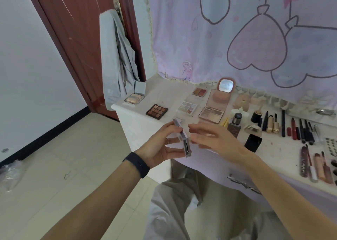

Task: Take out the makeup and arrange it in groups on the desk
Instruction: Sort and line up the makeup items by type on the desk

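Just before the desk's (161,92) near edge, the left hand (160,149) grips a slim palette case (183,141) held on edge. The right hand (217,139) hovers beside it, fingers loose and spread, motion-blurred. Lip tubes (318,168) far right are partly cut off.

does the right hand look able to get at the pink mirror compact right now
Probably yes. The right hand is open and empty, and the pink mirror compact lies just beyond it with nothing between. The left hand and the clear case it holds sit off to the side.
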`<state>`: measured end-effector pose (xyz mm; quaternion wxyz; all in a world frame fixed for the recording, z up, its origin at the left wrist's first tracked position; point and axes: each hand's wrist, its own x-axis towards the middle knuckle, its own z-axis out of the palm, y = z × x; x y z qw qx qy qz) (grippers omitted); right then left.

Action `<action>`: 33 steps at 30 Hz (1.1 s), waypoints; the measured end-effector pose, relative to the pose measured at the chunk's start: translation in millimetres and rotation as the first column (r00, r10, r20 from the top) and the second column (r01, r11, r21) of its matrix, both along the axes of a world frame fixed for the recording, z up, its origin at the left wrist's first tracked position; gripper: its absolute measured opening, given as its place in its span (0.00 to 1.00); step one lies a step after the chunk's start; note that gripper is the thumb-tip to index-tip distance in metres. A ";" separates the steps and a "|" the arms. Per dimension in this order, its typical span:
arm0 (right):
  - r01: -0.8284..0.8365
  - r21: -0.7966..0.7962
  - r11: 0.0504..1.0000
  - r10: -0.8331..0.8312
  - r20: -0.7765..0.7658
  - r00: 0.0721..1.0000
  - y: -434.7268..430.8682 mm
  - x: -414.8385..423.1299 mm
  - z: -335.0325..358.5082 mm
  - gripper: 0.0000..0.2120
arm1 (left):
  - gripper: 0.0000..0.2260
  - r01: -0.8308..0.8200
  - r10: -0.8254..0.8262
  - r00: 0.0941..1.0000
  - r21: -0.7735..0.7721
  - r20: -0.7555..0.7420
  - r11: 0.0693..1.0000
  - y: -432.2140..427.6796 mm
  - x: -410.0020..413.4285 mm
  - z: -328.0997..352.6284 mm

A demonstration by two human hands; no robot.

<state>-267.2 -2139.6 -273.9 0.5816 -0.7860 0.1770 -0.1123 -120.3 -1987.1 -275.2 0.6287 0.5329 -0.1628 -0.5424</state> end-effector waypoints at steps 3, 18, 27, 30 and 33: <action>-0.037 -0.162 0.986 0.032 -0.034 0.999 5.4 -6.6 -3.8 0.27 | 0.20 -0.047 0.049 0.997 0.029 -0.067 0.998 1.3 2.8 -1.6; 0.146 -0.712 0.686 0.014 0.214 0.977 26.0 3.5 -19.7 0.21 | 0.13 -0.146 0.153 0.987 -0.139 0.040 0.979 -9.8 -2.3 -9.1; 0.132 -0.675 0.726 0.031 0.225 0.974 23.0 9.9 -18.7 0.21 | 0.14 -0.191 0.201 0.978 -0.160 0.051 0.968 -13.6 0.2 -10.0; 0.047 -0.406 0.913 0.000 0.114 0.993 10.7 12.5 -11.6 0.17 | 0.17 -0.127 0.153 0.971 -0.147 0.183 0.981 -9.9 2.4 -9.8; 0.002 -0.097 0.995 -0.004 -0.013 1.000 -4.5 18.8 -9.3 0.13 | 0.25 -0.101 0.140 0.953 -0.153 0.269 0.983 -7.4 0.1 -8.4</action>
